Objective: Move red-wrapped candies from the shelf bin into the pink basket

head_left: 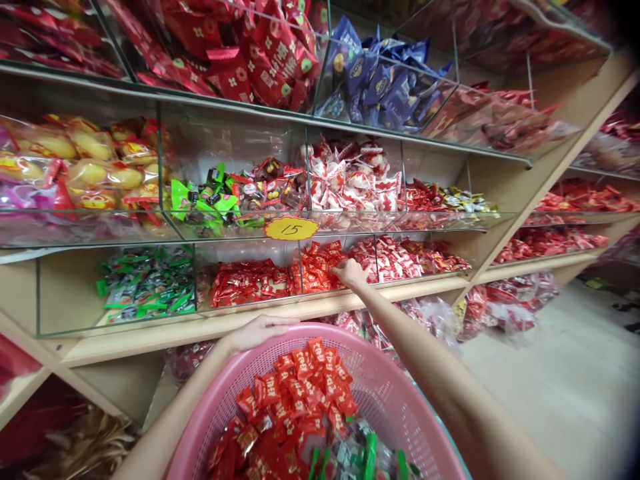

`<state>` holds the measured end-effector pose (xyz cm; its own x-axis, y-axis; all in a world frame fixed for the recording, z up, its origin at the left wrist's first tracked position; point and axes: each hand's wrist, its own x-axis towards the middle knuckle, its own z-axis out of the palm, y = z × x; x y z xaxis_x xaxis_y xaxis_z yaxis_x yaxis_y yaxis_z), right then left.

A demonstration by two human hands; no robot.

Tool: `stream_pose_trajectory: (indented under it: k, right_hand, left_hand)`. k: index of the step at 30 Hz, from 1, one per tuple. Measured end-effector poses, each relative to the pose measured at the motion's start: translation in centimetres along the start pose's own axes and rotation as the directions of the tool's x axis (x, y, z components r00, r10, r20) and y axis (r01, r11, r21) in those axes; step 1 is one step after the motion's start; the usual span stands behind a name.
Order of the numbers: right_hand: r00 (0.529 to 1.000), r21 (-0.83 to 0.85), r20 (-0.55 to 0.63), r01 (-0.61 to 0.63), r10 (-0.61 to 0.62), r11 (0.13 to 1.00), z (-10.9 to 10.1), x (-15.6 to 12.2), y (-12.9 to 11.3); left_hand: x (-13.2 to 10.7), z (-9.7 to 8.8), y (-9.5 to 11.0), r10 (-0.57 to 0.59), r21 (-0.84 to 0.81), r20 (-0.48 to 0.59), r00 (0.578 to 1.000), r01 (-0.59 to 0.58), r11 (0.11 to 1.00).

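Note:
A pink plastic basket [400, 373] is in front of me at the bottom, its wall full of small holes. Inside lie many red wrapped candies [305, 393] and some green-and-clear wrapped candies [367, 450]. My left hand [257, 333] holds the basket's far left rim, its fingers stretched along it and the thumb hidden. Over the front glass of the lowest shelf, my right hand [351, 273] reaches into a bin of orange-red wrapped candies [320, 263]. Its fingers are curled at the candies' right side; whatever they hold is hidden.
Glass dividers split the shelves into candy bins. A yellow price tag [291, 229] marked 15 hangs on the middle shelf's front. Green-wrapped candies [150, 280] fill a bin at the lower left. Bagged goods [505, 307] sit below the wooden ledge [165, 340], beside pale floor [570, 380] at right.

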<state>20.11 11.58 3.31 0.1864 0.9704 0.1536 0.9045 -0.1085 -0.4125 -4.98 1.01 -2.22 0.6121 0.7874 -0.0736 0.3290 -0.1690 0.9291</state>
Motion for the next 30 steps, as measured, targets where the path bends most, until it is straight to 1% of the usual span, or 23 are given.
stream_pose_trajectory:
  k: [5, 10, 15, 19, 24, 27, 30]
  right_hand:
    - [0.999, 0.011, 0.023, -0.027, 0.027, 1.000, 1.1, 0.3, -0.7]
    - [0.999, 0.042, 0.044, -0.025, 0.024, 0.999, 1.1, 0.3, -0.5]
    - [0.999, 0.107, 0.038, -0.019, 0.015, 0.994, 1.2, 0.2, -0.2]
    - [0.999, 0.195, 0.002, -0.033, 0.033, 0.980, 1.5, 0.3, 0.3]
    - [0.994, 0.330, -0.091, -0.028, 0.061, 0.944, 1.9, 0.3, 1.0]
    - [0.988, 0.431, -0.144, 0.010, 0.058, 0.902, 2.0, 0.1, 1.4]
    - [0.984, 0.550, -0.170, 0.057, 0.045, 0.833, 1.7, -0.1, 1.7]
  left_hand:
    - [0.1, -0.1, -0.3, -0.004, 0.002, -0.005, 1.000, 0.004, 1.000]
    - [0.2, -0.2, -0.4, 0.004, 0.006, 0.009, 1.000, -0.004, 1.000]
    - [0.3, -0.1, -0.5, -0.002, 0.004, -0.003, 1.000, 0.002, 1.000]
    - [0.3, -0.2, -0.7, 0.012, 0.003, -0.006, 1.000, -0.012, 1.000]
    - [0.3, -0.2, -0.6, 0.019, 0.010, -0.005, 1.000, -0.019, 1.000]
    - [0.2, -0.1, -0.2, 0.012, 0.014, -0.013, 1.000, -0.012, 1.000]
    - [0.0, 0.0, 0.1, -0.015, 0.011, -0.015, 1.000, 0.015, 1.000]
